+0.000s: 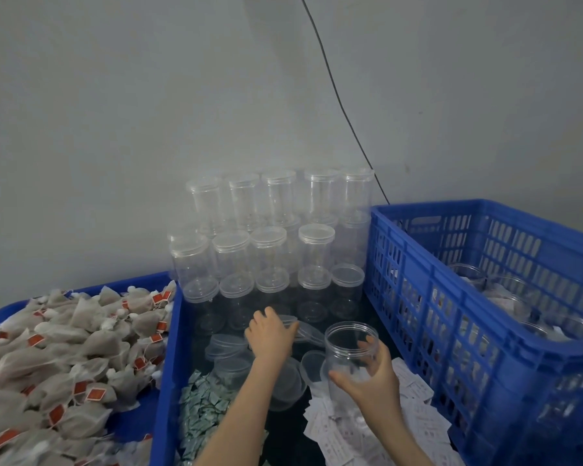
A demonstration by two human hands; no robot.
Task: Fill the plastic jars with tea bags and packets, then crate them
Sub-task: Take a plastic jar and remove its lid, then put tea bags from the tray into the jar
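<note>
My right hand [371, 378] grips an open, empty clear plastic jar [349, 351] above the middle blue bin [167, 364]. My left hand [271, 334] reaches forward over loose clear lids [226, 346] and holds one lid [292, 322] at its fingertips. Stacked lidded empty jars [273, 250] stand at the far end of that bin. Small green packets [202, 405] lie at the bin's near left, white paper slips [414, 415] at its near right. Tea bags [64, 358] with red tags fill the blue tray at left. The blue crate [468, 331] at right holds filled jars [519, 304].
A grey wall stands behind everything, with a black cable [337, 95] running down it to behind the crate. The crate's tall slotted wall rises just right of my right hand. The bin's left wall separates it from the tea bag tray.
</note>
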